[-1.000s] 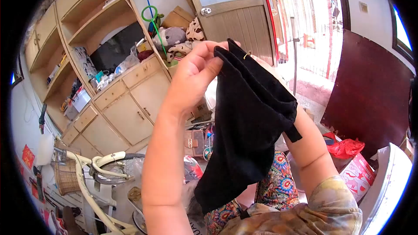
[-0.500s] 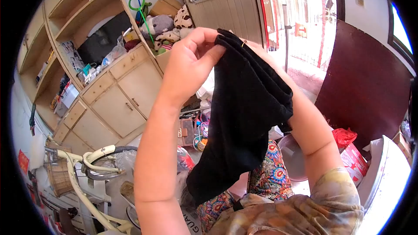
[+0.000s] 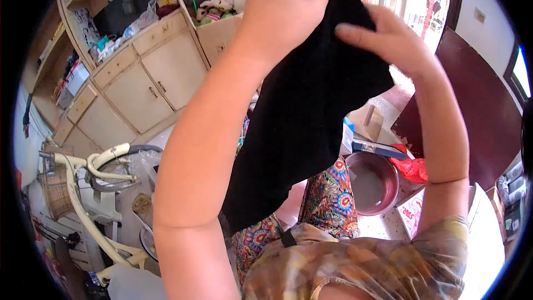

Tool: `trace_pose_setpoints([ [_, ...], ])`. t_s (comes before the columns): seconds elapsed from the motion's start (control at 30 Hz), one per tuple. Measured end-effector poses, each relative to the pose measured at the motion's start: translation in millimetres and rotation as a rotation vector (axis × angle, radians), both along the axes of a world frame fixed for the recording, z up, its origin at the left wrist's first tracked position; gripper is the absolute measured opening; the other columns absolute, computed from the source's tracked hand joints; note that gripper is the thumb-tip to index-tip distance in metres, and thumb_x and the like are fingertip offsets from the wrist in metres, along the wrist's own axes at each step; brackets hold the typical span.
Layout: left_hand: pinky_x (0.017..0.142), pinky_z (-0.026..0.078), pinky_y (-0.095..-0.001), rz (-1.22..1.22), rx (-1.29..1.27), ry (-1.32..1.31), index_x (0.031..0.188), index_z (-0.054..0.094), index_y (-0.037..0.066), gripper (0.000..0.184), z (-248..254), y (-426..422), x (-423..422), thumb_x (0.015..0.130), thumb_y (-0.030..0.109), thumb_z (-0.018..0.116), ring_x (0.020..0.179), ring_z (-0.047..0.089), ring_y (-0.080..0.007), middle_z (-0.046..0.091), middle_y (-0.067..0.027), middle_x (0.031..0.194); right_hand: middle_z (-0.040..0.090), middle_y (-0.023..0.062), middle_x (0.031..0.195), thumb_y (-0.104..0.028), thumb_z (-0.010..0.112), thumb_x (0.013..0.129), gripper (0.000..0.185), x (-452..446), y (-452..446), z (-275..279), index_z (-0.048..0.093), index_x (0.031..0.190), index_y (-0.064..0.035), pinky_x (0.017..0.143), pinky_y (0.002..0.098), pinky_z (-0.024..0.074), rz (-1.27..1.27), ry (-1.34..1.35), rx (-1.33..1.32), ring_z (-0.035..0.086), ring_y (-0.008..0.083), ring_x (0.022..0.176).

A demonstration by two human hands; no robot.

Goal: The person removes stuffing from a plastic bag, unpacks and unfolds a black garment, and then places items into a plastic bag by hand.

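A black cloth garment (image 3: 311, 111) hangs in front of me, its lower end reaching down to my lap; its exact kind is hard to make out. Near the top of the view, my left hand (image 3: 288, 8) is closed on its upper edge, thumb over the cloth. My right hand (image 3: 397, 41) grips its right side below that, with the thumb in front and the other fingers mostly hidden behind the cloth.
A reddish basin (image 3: 393, 189) stands on the floor right of my patterned trousers (image 3: 333, 194), with a red plastic bag (image 3: 413, 169) beside it. A cream bicycle (image 3: 83, 200) is at the left. Behind are a wooden cabinet (image 3: 144, 78) and a dark red board (image 3: 477, 111).
Both hands have risen with the garment. My right hand, mostly hidden behind the cloth before, now shows at its right side, and the cloth is spread wider.
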State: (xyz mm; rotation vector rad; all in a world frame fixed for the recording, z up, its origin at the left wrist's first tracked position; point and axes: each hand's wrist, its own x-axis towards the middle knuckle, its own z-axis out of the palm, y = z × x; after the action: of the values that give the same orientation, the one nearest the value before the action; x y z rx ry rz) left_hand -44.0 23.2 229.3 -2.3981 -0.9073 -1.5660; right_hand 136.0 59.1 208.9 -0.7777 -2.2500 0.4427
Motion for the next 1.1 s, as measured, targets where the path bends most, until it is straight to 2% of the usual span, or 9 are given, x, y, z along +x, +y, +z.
trace_pose_setpoints([
  [0.13, 0.072, 0.043, -0.0224, -0.306, -0.135, -0.195, 0.103, 0.05, 0.0, 0.028, -14.5, 24.6, 0.1, 0.076, 0.006, 0.056, 0.08, 0.051, -0.011, 0.052, -0.0051, 0.087, 0.057, 0.0064, 0.086, -0.036, 0.057, 0.077, 0.046, 39.8, 3.4, 31.6, 0.052, 0.107, -0.0022, 0.072, 0.0237, 0.0435, -0.101, 0.173, -0.109, 0.055, 0.0135, 0.076],
  [0.33, 0.07, 0.043, -0.0218, -0.101, -0.337, -0.126, 0.101, 0.053, 0.001, 0.025, -81.5, 14.4, -25.3, 0.079, 0.012, 0.056, 0.079, 0.052, -0.0081, 0.056, -0.0041, 0.086, 0.056, 0.0023, 0.088, -0.033, 0.054, 0.08, 0.039, 140.9, 71.0, 32.4, 0.053, 0.103, -0.0024, 0.074, 0.0201, 0.0401, -0.445, -0.19, 0.02, 0.052, 0.0094, 0.081],
  [0.4, 0.079, 0.041, -0.0251, -0.068, -0.514, -0.098, 0.109, 0.049, 0.004, 0.031, -118.6, 10.0, -44.7, 0.08, 0.013, 0.053, 0.088, 0.05, -0.0107, 0.054, -0.0051, 0.094, 0.055, 0.0005, 0.091, -0.028, 0.051, 0.083, 0.034, 180.9, 89.4, 15.7, 0.052, 0.105, -0.0016, 0.075, 0.0197, 0.0396, -0.558, -0.089, 0.009, 0.051, 0.0079, 0.083],
  [0.43, 0.08, 0.041, -0.0261, -0.033, -0.581, -0.07, 0.11, 0.048, 0.004, 0.031, -139.4, 4.8, -54.1, 0.08, 0.013, 0.053, 0.089, 0.05, -0.0118, 0.054, -0.0058, 0.096, 0.056, 0.008, 0.098, -0.035, 0.053, 0.08, 0.044, 202.8, 99.0, 6.9, 0.049, 0.111, -0.0035, 0.077, 0.0254, 0.0436, -0.464, -0.047, -0.067, 0.056, 0.0151, 0.083],
  [0.47, 0.081, 0.041, -0.0271, 0.0, -0.649, -0.041, 0.11, 0.047, 0.003, 0.032, -162.1, -2.3, -63.2, 0.08, 0.013, 0.053, 0.091, 0.051, -0.0129, 0.053, -0.0065, 0.098, 0.056, 0.006, 0.098, -0.03, 0.051, 0.083, 0.039, 197.5, 79.4, 9.2, 0.049, 0.111, -0.0035, 0.077, 0.0243, 0.0429, -0.348, 0.005, -0.382, 0.055, 0.0137, 0.084],
  [0.57, 0.087, 0.038, -0.0319, 0.129, -0.737, 0.016, 0.111, 0.045, 0.002, 0.038, -242.8, -31.2, -85.7, 0.077, 0.015, 0.056, 0.101, 0.048, -0.0214, 0.05, -0.0123, 0.108, 0.057, 0.0016, 0.092, -0.024, 0.048, 0.085, 0.031, 249.0, 90.7, -14.1, 0.05, 0.11, -0.0049, 0.075, 0.022, 0.0424, -0.405, 0.143, -0.54, 0.053, 0.01, 0.082],
  [0.7, 0.096, 0.029, -0.0373, 0.233, -0.713, 0.078, 0.115, 0.042, 0.003, 0.048, -306.2, -86.0, -63.9, 0.073, 0.019, 0.059, 0.113, 0.037, -0.032, 0.04, -0.0183, 0.12, 0.057, 0.0005, 0.09, -0.024, 0.048, 0.085, 0.03, 280.6, 84.2, -35.4, 0.051, 0.107, -0.0045, 0.072, 0.0213, 0.0426, -0.491, 0.101, -0.546, 0.053, 0.0086, 0.079],
  [0.93, 0.1, 0.015, -0.0458, 0.061, -0.774, 0.18, 0.126, 0.028, 0.006, 0.07, -339.0, -121.8, 29.3, 0.069, 0.024, 0.062, 0.124, 0.019, -0.0317, 0.022, -0.0175, 0.133, 0.057, 0.0014, 0.089, -0.025, 0.05, 0.084, 0.03, 334.7, 112.6, -56.7, 0.052, 0.103, -0.0011, 0.071, 0.0217, 0.0408, -0.598, -0.185, -0.599, 0.052, 0.0087, 0.08],
  [1.1, 0.1, 0.015, -0.0449, -0.05, -0.729, 0.22, 0.129, 0.025, 0.009, 0.074, -364.7, -125.6, 45.7, 0.067, 0.02, 0.064, 0.125, 0.017, -0.0292, 0.022, -0.0158, 0.133, 0.058, 0.0084, 0.093, -0.029, 0.049, 0.084, 0.039, 375.0, 131.6, -55.8, 0.05, 0.109, 0.0011, 0.075, 0.0271, 0.04, -0.769, -0.529, -0.294, 0.053, 0.0173, 0.085],
])
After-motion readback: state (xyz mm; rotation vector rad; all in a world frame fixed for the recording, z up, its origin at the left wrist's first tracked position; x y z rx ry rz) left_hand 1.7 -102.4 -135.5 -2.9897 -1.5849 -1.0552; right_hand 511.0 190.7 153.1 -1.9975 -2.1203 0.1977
